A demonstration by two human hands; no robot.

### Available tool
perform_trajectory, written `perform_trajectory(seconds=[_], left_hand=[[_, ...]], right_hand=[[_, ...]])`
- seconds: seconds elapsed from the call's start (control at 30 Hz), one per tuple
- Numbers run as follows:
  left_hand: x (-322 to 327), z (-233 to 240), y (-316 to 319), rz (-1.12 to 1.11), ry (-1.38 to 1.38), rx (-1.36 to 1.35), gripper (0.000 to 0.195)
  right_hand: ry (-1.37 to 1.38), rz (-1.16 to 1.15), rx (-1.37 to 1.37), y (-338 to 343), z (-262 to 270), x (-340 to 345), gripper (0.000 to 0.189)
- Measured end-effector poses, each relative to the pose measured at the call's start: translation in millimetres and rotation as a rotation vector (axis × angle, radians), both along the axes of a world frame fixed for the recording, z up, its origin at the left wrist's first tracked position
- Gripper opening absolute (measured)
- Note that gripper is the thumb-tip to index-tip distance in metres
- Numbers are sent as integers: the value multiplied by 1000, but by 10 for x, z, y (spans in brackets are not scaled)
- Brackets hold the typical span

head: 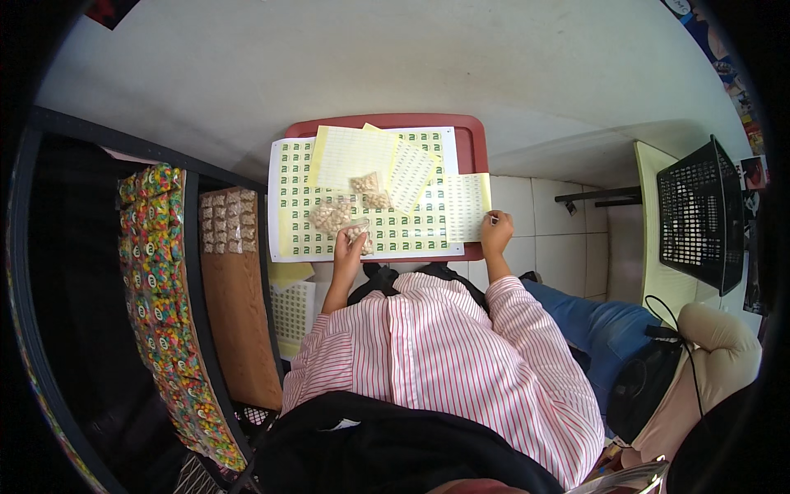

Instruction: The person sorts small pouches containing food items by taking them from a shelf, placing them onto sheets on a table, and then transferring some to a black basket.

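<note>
My left hand (349, 246) holds a small clear bag of pale round pieces (360, 233) over the large sticker sheet (395, 238), which has rows of green printed marks. More clear bags of the same pieces (330, 216) lie beside it, and others (370, 188) sit a little further right. My right hand (497, 228) is at the edge of a narrow sheet of small labels (466, 204), its fingers closed at that edge; whether they pinch the sheet or a single label I cannot tell. Yellow-backed label sheets (355, 154) overlap at the top. All rest on a red table (478, 136).
Left, a rack shelf board (237, 321) carries rows of filled bags (228, 219); beside it lie colourful candy packets (154, 247). More sheets (293, 315) are low beside the table. Right are a black plastic basket (700, 216) and another person in jeans (580, 327).
</note>
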State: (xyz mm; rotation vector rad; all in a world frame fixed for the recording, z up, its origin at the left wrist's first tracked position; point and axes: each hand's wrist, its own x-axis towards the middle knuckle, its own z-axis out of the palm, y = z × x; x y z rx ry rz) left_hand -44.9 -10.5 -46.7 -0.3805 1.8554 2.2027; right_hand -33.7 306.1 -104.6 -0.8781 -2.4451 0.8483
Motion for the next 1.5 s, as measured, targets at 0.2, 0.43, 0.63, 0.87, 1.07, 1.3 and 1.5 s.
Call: perform_trajectory(seconds=[0.2, 0.43, 0.63, 0.87, 1.07, 1.3, 1.5], left_hand=[[-26, -120, -105, -76, 31, 22, 26], [-54, 171, 66, -124, -10, -2, 25], [-270, 413, 450, -256, 30, 121, 27], [-353, 738, 816, -337, 158, 178, 29], [-323, 773, 996, -353, 224, 118, 29], [-272, 814, 1044, -325, 238, 120, 28], [-243, 727, 912, -271, 259, 79, 28]], right_hand=[[-54, -4, 131, -163, 62, 29, 8], [-32, 47, 104, -307, 103, 86, 8], [-24, 200, -18, -295, 189, 145, 10], [128, 162, -900, -305, 715, -116, 16], [112, 565, -940, -541, 1509, -260, 17], [104, 573, -817, -703, 1397, -330, 18], [16, 600, -954, -834, 1409, -376, 19]])
